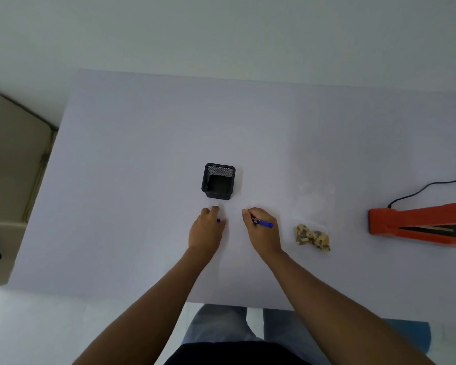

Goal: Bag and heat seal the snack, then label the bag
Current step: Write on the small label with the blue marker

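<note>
The snack lies in the near end of a clear bag on the table, right of centre; the bag's long axis runs away from the person, its empty end farther off. Just left of it, the right hand is closed around a blue pen, whose barrel points right toward the snack. The left hand rests curled on the table with a small dark-blue cap at its fingers. A black mesh holder stands just beyond both hands. An orange heat sealer sits well right.
</note>
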The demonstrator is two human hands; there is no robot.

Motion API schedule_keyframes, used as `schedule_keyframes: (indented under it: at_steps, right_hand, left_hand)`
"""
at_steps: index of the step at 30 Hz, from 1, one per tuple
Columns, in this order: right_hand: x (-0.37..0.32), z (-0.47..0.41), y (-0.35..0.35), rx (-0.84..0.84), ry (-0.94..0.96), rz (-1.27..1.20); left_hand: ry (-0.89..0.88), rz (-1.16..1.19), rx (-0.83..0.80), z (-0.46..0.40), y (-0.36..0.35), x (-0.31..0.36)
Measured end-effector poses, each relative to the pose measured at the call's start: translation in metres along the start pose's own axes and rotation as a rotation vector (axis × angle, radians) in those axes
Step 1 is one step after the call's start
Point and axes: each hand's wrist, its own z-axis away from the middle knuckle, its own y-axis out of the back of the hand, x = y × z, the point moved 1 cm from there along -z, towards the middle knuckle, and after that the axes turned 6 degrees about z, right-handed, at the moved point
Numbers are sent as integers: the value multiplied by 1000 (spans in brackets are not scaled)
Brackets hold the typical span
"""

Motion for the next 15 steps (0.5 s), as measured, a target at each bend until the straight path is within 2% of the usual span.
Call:
schedule_keyframes:
  at_steps: [3, 5, 7, 10, 15]
  right_hand:
    - [-14, -1, 4, -8, 30, -50]
    - [-29, -1, 9, -14, 33, -134]
    - [-52, 0, 19, -38, -55, -276]
    - [-89, 4, 41, -16, -214, -449]
    - [-148, 12, 85, 99, -117, -614]
  left_hand:
    - [45, 104, -42, -5, -2, -9]
    - [99, 303, -38, -4, 4, -9]
    - [128, 539, -20, 3, 23, 3]
    - [99, 845, 16, 22, 64, 28]
    - [2, 1114, 22, 54, 121, 62]
